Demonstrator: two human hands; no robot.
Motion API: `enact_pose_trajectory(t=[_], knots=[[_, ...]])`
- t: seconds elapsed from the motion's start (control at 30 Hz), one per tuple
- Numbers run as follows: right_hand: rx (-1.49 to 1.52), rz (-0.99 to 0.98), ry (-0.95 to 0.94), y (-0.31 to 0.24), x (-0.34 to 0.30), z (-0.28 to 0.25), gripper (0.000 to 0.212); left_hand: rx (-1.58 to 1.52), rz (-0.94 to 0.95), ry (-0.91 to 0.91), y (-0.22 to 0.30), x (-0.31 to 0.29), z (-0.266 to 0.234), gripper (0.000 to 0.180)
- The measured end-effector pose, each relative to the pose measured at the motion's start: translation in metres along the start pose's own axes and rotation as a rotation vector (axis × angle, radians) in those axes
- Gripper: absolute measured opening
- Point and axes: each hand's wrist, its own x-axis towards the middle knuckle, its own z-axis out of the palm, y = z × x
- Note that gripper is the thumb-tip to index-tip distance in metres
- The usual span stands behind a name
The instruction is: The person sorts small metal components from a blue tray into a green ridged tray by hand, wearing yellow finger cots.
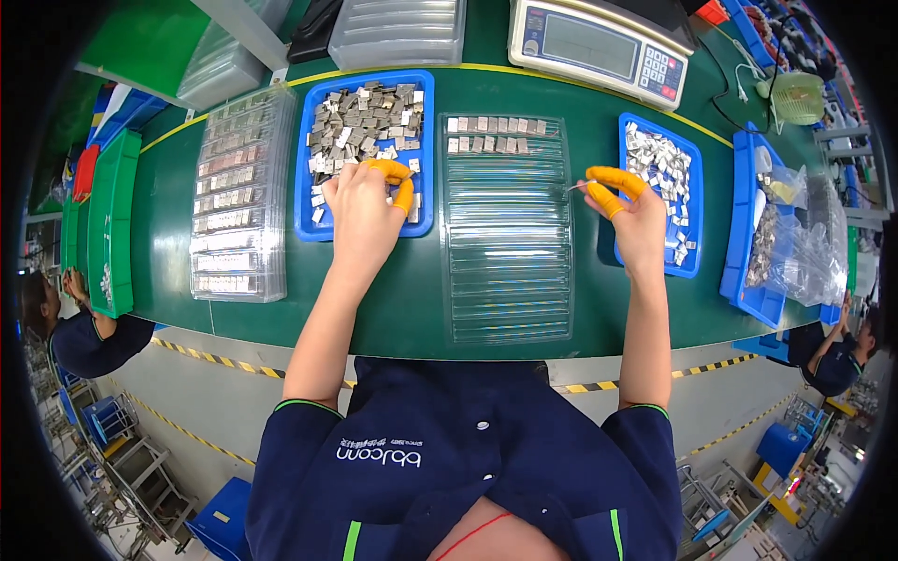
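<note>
My left hand [367, 208], with yellow finger cots on thumb and forefinger, is closed in a pinch over the near right part of a blue tray [428, 150]. That tray holds a heap of small grey and silver metal pieces [369, 117]. What the left fingertips hold, if anything, I cannot make out. My right hand [636, 213], also in yellow finger cots, pinches a small thin piece [577, 186] beside a clear slotted tray [510, 243]. Two rows of small silver pieces [491, 136] lie in that tray's far end, between my hands.
Right of my right hand stands a blue tray [696, 201] of small white-silver pieces. Filled clear trays [238, 192] are stacked at left. A weighing scale [599, 51] and clear trays [398, 33] stand at the back. Blue bins [744, 224] and a green bin [112, 224] flank the table. Co-workers sit at either side.
</note>
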Motion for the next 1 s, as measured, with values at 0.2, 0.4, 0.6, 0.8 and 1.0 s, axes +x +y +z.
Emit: enact_pose_trajectory(t=[0.2, 0.4, 0.6, 0.8, 1.0], knots=[[-0.045, 0.09, -0.146, -0.003, -0.016, 0.014, 0.022, -1.18, -0.306, -0.238, 0.026, -0.009, -0.017, 0.015], [0.28, 0.159, -0.31, -0.011, -0.032, 0.054, 0.028, -1.41, -0.433, -0.45, 0.041, -0.02, -0.016, 0.024], [0.201, 0.111, -0.351, -0.002, -0.037, 0.061, 0.023, -1.385, -0.426, -0.444, 0.046, -0.022, -0.009, 0.027], [0.331, 0.232, -0.338, 0.0, -0.044, 0.058, 0.022, -1.365, -0.364, -0.588, 0.037, -0.022, -0.006, 0.032], [0.454, 0.305, -0.262, 0.001, -0.046, 0.055, 0.024, -1.364, -0.501, -0.514, 0.041, -0.025, -0.005, 0.022]])
